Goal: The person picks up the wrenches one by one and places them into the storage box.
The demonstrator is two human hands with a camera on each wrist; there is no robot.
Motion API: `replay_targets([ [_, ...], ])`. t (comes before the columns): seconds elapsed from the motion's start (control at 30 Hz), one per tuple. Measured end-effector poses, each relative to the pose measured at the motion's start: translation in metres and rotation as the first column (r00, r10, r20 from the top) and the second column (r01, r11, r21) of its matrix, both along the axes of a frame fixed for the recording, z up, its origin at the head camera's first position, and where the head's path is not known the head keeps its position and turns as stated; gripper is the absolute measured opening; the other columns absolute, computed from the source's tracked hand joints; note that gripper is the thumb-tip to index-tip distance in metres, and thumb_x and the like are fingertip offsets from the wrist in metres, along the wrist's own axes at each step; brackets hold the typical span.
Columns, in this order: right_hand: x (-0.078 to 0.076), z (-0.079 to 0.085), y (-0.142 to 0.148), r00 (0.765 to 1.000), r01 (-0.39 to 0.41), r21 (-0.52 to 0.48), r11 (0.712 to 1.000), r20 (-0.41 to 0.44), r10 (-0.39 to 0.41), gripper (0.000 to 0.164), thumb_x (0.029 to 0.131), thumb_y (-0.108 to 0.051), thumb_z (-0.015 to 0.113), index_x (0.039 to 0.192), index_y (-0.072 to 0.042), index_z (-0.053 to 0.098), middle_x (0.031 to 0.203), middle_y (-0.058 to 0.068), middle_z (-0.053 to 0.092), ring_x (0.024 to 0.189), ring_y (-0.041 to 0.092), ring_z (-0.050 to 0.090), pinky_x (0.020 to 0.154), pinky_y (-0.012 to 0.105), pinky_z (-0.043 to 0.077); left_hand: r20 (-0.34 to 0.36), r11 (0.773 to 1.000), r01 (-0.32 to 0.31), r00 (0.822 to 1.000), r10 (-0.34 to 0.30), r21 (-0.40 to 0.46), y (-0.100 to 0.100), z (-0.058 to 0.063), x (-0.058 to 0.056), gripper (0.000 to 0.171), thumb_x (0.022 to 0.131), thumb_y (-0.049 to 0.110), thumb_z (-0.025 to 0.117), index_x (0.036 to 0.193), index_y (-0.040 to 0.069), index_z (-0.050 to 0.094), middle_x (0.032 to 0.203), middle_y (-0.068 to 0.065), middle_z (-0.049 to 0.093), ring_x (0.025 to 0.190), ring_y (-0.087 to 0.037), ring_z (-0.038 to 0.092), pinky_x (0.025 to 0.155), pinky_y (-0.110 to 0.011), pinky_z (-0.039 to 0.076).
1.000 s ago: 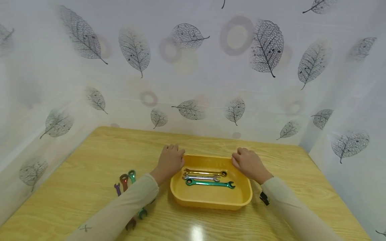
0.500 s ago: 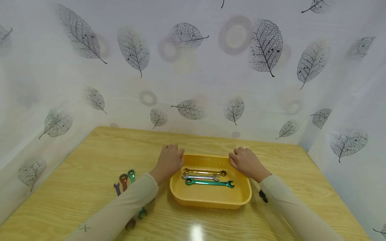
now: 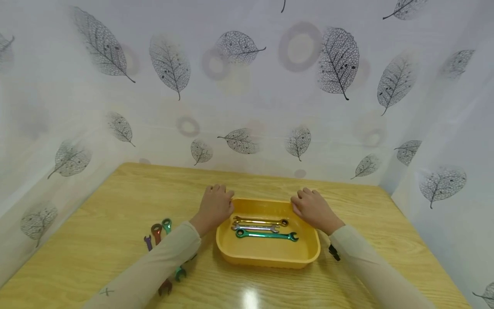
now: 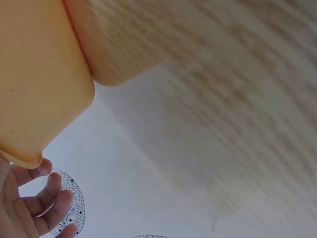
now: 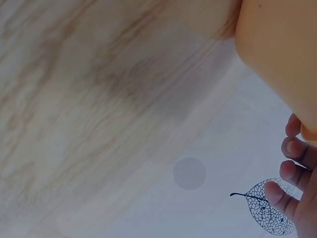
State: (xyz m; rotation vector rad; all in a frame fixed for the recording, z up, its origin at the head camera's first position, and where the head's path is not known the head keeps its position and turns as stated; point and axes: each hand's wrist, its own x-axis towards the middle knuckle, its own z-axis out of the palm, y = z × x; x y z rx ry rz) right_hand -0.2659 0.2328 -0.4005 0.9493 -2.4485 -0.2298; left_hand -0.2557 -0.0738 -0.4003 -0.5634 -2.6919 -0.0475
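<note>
A yellow plastic tray [image 3: 270, 256] stands on the table in the head view. Three wrenches lie side by side in it: a gold wrench [image 3: 258, 221], a silver wrench [image 3: 256, 228] and a green wrench [image 3: 266, 234]. My left hand [image 3: 216, 204] grips the rim at the tray's far left corner. At the far right corner my right hand [image 3: 313, 209] holds the same rim. In both wrist views, fingertips of the left hand [image 4: 37, 203] and the right hand [image 5: 299, 173] curl at the rim, with the tray's outer wall beside them.
Left of the tray, partly hidden under my left sleeve, lie more wrenches: a purple wrench [image 3: 148, 243], a reddish-brown wrench [image 3: 156, 232] and a green wrench [image 3: 167, 225]. A small black object [image 3: 334, 252] is beside my right sleeve. A leaf-print curtain [image 3: 247, 103] encloses the wooden table [image 3: 127, 206].
My right hand has slid slightly left along the rim. The head view has shifted a little. The tray and its wrenches look the same.
</note>
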Motion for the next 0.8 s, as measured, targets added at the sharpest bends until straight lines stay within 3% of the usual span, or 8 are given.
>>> replay_targets([
  [0.57,0.003,0.002,-0.002,0.999,0.037,0.014,0.999,0.029,-0.037,0.01,0.09,-0.02,0.059,0.082,-0.014,0.057,0.069,0.001,0.044,0.064,0.016,0.035,0.059,0.028,0.027,-0.1,0.995,0.093,0.99,-0.097,-0.042,-0.004,0.011,0.0,0.035,0.079,0.024,0.064,0.112,0.012,0.059,0.092,-0.01,0.061,0.087,-0.026,0.058,0.083,-0.042,0.046],
  [0.8,0.003,0.002,-0.003,0.998,0.051,0.003,0.999,0.046,-0.051,0.01,0.09,-0.02,0.058,0.082,-0.014,0.057,0.069,0.002,0.043,0.064,0.016,0.033,0.059,0.027,0.026,-0.084,0.982,0.188,0.978,-0.189,-0.013,-0.012,0.021,0.006,0.034,0.08,0.025,0.065,0.111,0.012,0.059,0.089,-0.008,0.058,0.084,-0.024,0.057,0.089,-0.045,0.047],
])
